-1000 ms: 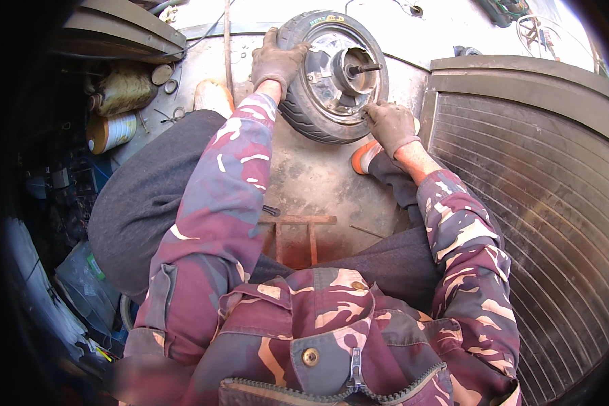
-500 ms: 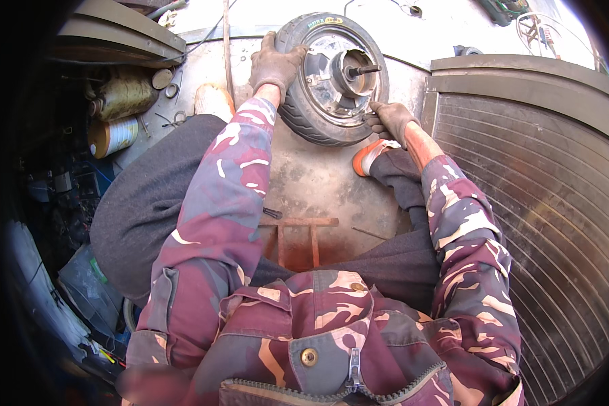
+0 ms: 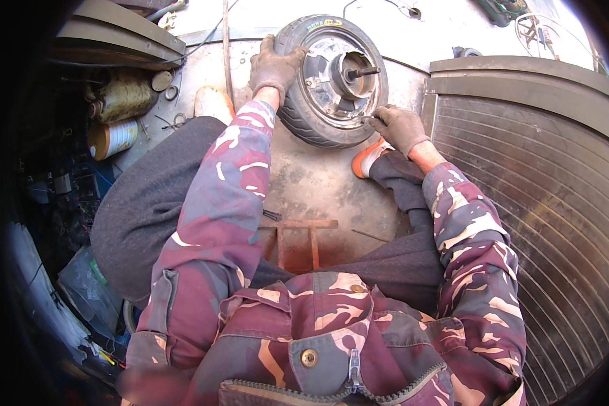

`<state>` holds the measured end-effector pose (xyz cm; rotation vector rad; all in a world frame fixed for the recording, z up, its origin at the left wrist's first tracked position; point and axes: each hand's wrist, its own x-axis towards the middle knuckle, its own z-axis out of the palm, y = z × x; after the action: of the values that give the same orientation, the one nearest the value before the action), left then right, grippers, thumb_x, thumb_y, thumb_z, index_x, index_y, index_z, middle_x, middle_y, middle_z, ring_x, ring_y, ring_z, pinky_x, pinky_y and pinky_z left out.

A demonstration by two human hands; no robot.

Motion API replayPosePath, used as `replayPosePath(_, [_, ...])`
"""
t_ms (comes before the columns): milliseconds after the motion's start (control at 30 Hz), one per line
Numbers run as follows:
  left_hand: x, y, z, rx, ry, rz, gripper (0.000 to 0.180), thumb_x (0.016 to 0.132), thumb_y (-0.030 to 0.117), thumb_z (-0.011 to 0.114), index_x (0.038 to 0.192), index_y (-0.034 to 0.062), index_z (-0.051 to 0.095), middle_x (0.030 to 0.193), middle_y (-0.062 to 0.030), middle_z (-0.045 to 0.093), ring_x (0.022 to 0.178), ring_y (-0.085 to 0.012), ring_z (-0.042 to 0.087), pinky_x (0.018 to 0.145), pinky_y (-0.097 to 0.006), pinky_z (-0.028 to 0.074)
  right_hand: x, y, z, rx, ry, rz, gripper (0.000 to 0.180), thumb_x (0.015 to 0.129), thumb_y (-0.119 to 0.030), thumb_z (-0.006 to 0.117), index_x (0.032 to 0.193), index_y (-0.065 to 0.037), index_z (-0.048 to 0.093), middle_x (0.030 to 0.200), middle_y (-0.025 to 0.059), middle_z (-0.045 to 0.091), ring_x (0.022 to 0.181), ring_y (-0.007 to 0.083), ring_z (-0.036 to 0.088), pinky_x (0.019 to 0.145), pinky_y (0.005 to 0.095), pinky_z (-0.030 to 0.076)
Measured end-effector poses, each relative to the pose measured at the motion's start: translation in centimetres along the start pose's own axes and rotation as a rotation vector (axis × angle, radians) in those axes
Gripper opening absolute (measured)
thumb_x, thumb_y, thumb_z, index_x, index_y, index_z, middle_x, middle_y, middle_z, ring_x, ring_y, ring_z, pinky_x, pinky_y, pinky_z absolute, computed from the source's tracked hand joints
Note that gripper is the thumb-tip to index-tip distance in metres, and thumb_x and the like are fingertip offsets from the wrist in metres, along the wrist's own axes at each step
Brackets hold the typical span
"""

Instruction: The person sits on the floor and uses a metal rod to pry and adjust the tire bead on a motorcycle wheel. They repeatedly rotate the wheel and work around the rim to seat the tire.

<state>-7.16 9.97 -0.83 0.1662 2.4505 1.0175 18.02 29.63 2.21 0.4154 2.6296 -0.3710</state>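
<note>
A motor wheel (image 3: 328, 84) with a black tyre lies on the concrete floor at the far middle, its metal axle (image 3: 364, 72) pointing right. My gloved left hand (image 3: 275, 68) grips the tyre at its left side, thumb over the edge toward the hub. At the lower right of the rim, the fingers of my gloved right hand (image 3: 399, 127) are bent together around something thin. A small part of it shows at the fingertips, close to the rim; its kind is too small to make out.
A ribbed metal shutter door (image 3: 528, 169) stands at the right. Left are a dirty plastic jug (image 3: 123, 95) and a yellow-white can (image 3: 113, 138). A wooden stick (image 3: 227, 51) lies left of the wheel. An orange shoe (image 3: 370, 157) is just below the tyre; a rusty frame (image 3: 298, 224) is nearer.
My right hand has shifted slightly right and down, its back turned more upward, with fingertips still near the rim. My left hand stays on the tyre, and the wheel has hardly moved.
</note>
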Motion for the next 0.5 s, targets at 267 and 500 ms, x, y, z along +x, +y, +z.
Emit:
replayPosePath(267, [0.8, -0.6, 0.5, 0.003, 0.007, 0.003, 0.098, 0.089, 0.061, 0.079, 0.166, 0.0125, 0.043, 0.153, -0.0296, 0.055, 0.142, -0.0416, 0.058, 0.120, -0.048, 0.047, 2.0, -0.8, 1.5, 0.977, -0.279, 0.682, 0.040, 0.107, -0.037, 0.065, 0.105, 0.001, 0.079, 0.086, 0.0079, 0.075, 0.066, 0.0139, 0.071, 0.057, 0.0345, 0.056])
replayPosePath(500, [0.9, -0.8, 0.7, 0.004, 0.006, -0.022, 0.096, 0.089, 0.063, 0.078, 0.167, 0.0175, 0.043, 0.153, -0.0267, 0.055, 0.141, -0.0395, 0.060, 0.118, -0.050, 0.048, 1.4, -3.0, -0.6, 0.314, -0.198, 0.488, 0.055, 0.106, -0.052, 0.060, 0.120, -0.001, 0.074, 0.105, 0.0210, 0.080, 0.103, 0.0335, 0.079, 0.087, 0.0448, 0.062])
